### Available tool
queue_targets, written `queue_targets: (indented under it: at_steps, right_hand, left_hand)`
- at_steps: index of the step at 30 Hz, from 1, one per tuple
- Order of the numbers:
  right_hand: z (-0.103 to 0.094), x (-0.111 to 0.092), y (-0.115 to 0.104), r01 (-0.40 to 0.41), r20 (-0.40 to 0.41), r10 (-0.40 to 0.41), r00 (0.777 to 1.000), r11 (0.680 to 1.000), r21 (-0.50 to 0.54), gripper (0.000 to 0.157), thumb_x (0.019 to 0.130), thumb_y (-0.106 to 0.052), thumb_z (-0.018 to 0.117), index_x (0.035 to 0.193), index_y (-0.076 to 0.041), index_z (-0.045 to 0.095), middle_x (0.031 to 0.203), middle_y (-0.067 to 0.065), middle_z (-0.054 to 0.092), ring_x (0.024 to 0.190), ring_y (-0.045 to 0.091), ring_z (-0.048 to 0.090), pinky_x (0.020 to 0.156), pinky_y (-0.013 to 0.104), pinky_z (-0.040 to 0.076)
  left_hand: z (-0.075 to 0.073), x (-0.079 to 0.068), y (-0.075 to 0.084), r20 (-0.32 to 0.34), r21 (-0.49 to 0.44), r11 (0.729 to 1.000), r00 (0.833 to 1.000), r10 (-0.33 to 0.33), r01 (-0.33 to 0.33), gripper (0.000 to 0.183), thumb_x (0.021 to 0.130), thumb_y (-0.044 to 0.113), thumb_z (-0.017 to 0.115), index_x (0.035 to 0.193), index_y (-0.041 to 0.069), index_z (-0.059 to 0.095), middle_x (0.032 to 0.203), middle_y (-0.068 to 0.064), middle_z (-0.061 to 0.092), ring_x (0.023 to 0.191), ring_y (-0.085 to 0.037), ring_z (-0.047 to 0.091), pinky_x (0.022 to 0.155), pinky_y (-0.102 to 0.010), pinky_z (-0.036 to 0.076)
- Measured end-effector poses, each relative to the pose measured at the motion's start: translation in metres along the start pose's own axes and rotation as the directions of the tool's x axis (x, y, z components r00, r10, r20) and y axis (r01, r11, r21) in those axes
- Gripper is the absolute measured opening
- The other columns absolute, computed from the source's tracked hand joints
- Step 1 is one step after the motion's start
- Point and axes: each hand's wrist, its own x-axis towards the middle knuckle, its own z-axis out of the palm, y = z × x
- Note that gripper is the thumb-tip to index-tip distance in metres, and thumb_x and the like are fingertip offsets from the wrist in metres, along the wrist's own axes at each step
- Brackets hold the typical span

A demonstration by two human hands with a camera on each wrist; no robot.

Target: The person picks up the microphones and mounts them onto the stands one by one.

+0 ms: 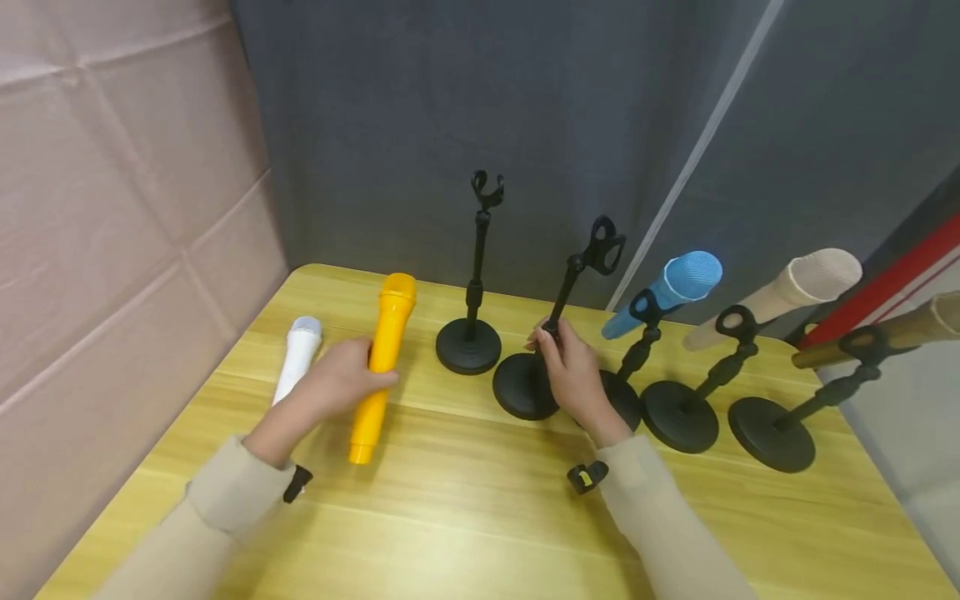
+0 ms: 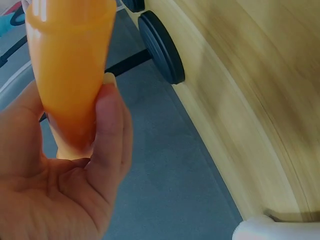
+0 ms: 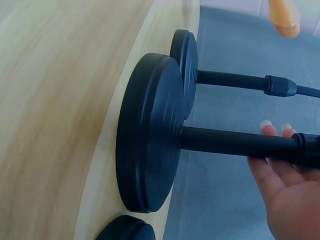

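My left hand (image 1: 337,379) grips a yellow-orange microphone (image 1: 390,329) around its middle and holds it tilted, head pointing away, over the left half of the table. In the left wrist view, fingers and thumb wrap the microphone (image 2: 72,65) from both sides. My right hand (image 1: 577,379) holds the pole of a black microphone stand (image 1: 525,392), below its clip, which has no microphone in it. The right wrist view shows fingers (image 3: 270,175) around the pole near its collar. Left of it stands another black microphone stand (image 1: 468,346), its clip also unfilled.
Beside my left hand a white microphone (image 1: 298,354) lies on the wooden table (image 1: 450,517). To the right, three stands hold a blue microphone (image 1: 686,279), a beige microphone (image 1: 813,279) and a brown microphone (image 1: 892,333). A grey curtain (image 1: 450,100) hangs behind the table.
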Motion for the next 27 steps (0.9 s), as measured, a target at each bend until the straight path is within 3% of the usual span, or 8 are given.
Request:
queue_targets:
  at_steps: [14, 27]
  right_hand:
    - [0.001, -0.009, -0.004, 0.025, 0.031, -0.025, 0.999, 1.000, -0.013, 0.022, 0.108, -0.026, 0.048, 0.113, -0.008, 0.057, 0.100, 0.011, 0.071, 0.098, 0.025, 0.072, 0.096, 0.045, 0.056]
    - [0.002, -0.017, -0.010, 0.039, 0.082, -0.041, 0.996, 0.999, 0.026, 0.020, 0.108, -0.022, 0.047, 0.114, -0.006, 0.057, 0.101, 0.011, 0.071, 0.095, 0.024, 0.073, 0.094, 0.043, 0.059]
  left_hand:
    - [0.008, 0.001, 0.020, -0.088, -0.031, 0.996, 0.993, 0.083, -0.086, 0.034, 0.091, 0.030, 0.063, 0.108, 0.002, 0.053, 0.087, -0.011, 0.059, 0.073, -0.023, 0.058, 0.066, -0.031, 0.048]
    - [0.016, 0.004, 0.039, -0.092, -0.114, 0.987, 0.990, 0.103, -0.113, 0.043, 0.092, 0.031, 0.065, 0.117, 0.001, 0.048, 0.093, -0.013, 0.059, 0.077, -0.024, 0.060, 0.070, -0.031, 0.051]
